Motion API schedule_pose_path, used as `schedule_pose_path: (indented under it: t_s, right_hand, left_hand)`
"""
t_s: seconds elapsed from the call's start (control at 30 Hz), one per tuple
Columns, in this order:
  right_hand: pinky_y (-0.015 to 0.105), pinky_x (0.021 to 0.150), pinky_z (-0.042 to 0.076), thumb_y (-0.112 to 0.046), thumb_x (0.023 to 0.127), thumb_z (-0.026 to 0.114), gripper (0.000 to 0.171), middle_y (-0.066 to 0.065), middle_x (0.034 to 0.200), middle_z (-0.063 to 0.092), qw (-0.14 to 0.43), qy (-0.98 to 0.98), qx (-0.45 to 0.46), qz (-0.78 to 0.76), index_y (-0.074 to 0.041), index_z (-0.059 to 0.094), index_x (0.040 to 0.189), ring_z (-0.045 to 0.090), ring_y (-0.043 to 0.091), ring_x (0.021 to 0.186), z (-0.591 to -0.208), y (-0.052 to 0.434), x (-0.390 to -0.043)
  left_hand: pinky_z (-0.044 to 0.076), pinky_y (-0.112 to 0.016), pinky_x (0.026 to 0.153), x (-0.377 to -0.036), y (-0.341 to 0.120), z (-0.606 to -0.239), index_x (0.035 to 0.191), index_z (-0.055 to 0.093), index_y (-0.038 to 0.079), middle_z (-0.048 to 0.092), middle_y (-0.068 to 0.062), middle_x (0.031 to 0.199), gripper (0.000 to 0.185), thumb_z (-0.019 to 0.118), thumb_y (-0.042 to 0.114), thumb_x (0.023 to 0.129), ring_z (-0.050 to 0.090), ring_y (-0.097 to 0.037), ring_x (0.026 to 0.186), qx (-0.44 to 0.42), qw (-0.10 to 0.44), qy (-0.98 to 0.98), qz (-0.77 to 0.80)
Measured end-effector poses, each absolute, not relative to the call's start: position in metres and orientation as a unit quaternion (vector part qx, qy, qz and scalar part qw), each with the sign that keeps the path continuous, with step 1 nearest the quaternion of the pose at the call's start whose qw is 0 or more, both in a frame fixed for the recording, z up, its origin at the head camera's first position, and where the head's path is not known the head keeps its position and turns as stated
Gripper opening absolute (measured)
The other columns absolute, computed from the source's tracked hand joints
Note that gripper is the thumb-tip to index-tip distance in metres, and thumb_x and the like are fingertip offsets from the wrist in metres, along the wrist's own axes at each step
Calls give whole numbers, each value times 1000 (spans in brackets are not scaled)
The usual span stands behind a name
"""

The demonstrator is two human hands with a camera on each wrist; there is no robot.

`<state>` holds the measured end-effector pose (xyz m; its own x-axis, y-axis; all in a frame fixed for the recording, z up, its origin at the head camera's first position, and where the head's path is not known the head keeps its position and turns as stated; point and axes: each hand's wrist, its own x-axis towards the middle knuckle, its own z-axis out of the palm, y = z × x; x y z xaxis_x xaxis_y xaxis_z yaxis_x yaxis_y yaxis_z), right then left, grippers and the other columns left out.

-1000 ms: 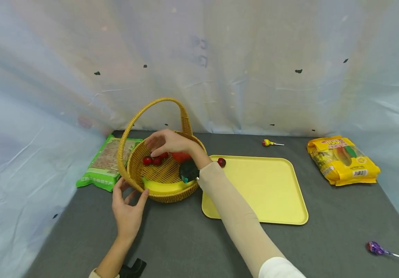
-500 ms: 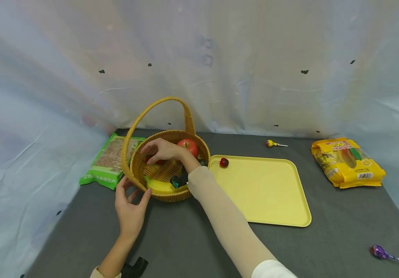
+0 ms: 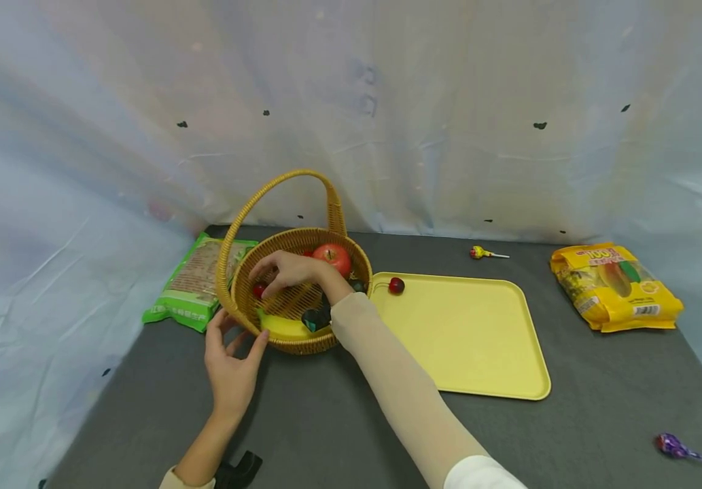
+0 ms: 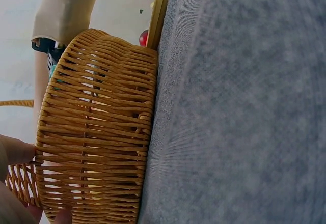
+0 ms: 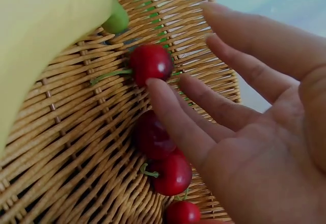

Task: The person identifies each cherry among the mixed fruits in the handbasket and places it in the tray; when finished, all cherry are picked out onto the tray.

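A wicker basket (image 3: 302,348) with a tall arched handle stands on the dark table. My left hand (image 3: 231,380) grips its near-left rim beside the handle's base. My right hand (image 3: 292,269) is inside the basket, its fingers apart and a little bent over several red cherries (image 5: 151,64). One fingertip overlaps a cherry in the right wrist view; whether it touches cannot be told. A banana (image 3: 286,327) lies along the basket's near side, and a red apple (image 3: 335,257) sits at the back right. The right hand and wrist partly hide the basket's contents in the head view.
Right of the basket lies a yellow tray (image 3: 473,339) with a stemmed cherry (image 3: 396,285) at its far-left corner. A green bag (image 3: 188,285) is behind the basket on the left. Farther right are a yellow packet (image 3: 616,288) and two lollipops, one yellow (image 3: 478,252), one purple (image 3: 671,445).
My right hand has come lower into the basket and nearer, uncovering the apple. The left hand keeps its place on the rim. The head view has shifted slightly.
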<state>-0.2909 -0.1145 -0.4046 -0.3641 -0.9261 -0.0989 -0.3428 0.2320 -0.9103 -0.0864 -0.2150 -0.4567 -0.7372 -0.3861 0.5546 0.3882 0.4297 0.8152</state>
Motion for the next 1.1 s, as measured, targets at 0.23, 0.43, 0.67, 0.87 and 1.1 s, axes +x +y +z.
schedule_pose_path:
  t_s: [0.23,0.43,0.67,0.87,1.1]
  right_hand:
    - [23,89,52,-5,91,72,47,18,134,59,380,705,-463,-380,0,58,136,54,31,124,-403,-113,-288]
    - [29,88,55,-3,92,69,46,16,127,62,411,698,-462,-362,1,56,137,60,26,113,-406,-114,-284]
    - [29,89,54,0,94,64,47,7,127,60,437,696,-451,-349,-3,55,140,57,24,119,-409,-117,-283]
    - [39,93,55,10,92,58,52,7,126,60,475,699,-412,-342,-3,53,142,61,18,110,-409,-119,-282]
    - [36,90,56,10,91,59,44,6,121,63,480,703,-394,-347,-2,60,134,62,17,107,-409,-118,-282]
  left_hand:
    - [52,-22,91,-87,-216,-458,144,45,-1,47,-27,132,69,75,-11,83,50,-32,118,1,357,-762,-540]
    - [52,-22,91,-86,-217,-458,144,44,-1,46,-29,132,69,75,-10,83,50,-34,119,-2,355,-763,-541]
    - [52,-22,91,-86,-217,-458,143,45,-3,47,-28,130,70,75,-13,82,51,-29,118,-7,361,-762,-538]
    - [51,-18,89,-83,-209,-446,139,44,-12,50,-19,127,66,72,-19,80,50,-35,114,-20,376,-756,-535]
    - [51,-20,88,-84,-210,-450,141,44,-9,50,-17,127,69,73,-19,79,50,-32,115,-16,374,-758,-535]
